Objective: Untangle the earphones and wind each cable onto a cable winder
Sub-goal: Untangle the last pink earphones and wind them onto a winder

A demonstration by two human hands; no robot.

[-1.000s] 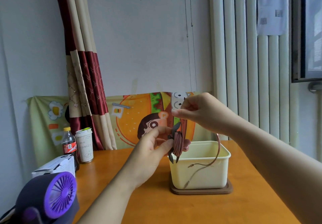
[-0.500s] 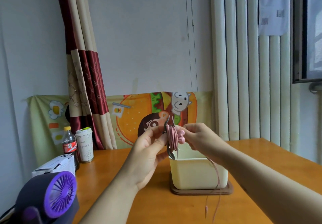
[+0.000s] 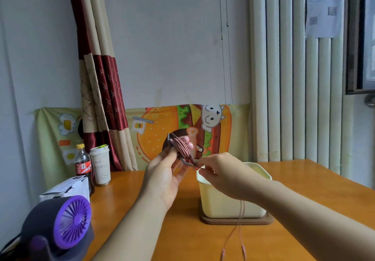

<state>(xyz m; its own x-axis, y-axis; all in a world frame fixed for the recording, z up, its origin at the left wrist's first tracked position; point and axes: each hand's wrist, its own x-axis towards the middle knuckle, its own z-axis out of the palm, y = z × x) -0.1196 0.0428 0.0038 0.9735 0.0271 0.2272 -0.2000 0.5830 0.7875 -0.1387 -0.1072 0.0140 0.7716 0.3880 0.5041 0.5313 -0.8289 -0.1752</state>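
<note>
Tilted aslant since half a second ago, winder with pink cable wrapped round it, gripped in left hand above orange table, right hand pinching cable just below, loose ends trailing past cream tub to tabletop; fan, bottle, cup at left, curtain behind.

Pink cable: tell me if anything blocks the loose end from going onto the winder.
Nothing visible does. The left hand holds the winder up over the table, the right hand pinches the pink cable at the winder's lower edge, and the loose end hangs free in front of the cream tub.
</note>
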